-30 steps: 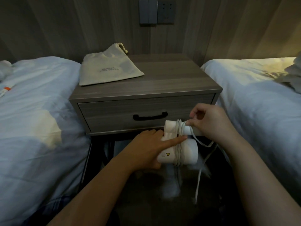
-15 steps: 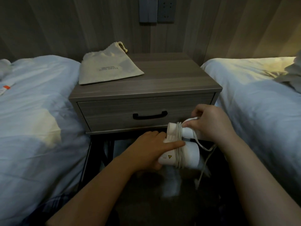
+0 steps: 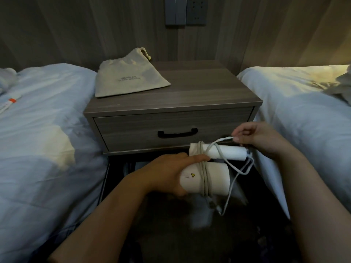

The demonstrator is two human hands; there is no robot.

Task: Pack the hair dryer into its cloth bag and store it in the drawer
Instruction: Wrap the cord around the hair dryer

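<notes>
Nightstand (image 3: 209, 95) between two beds | left hand (image 3: 167, 173) clamps folded hair dryer (image 3: 207, 179), low before shut drawer (image 3: 171, 130) | right hand (image 3: 260, 139), earlier at the handle, now pinches cord (image 3: 224, 138), drawn outward | winding continues; cloth bag (image 3: 129, 76) waits on top

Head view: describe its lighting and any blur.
Head view: dim room, warm light only on the right bed; the floor under the hair dryer is dark and smeared; the cloth bag is sharp, though its print is too small to read.
</notes>
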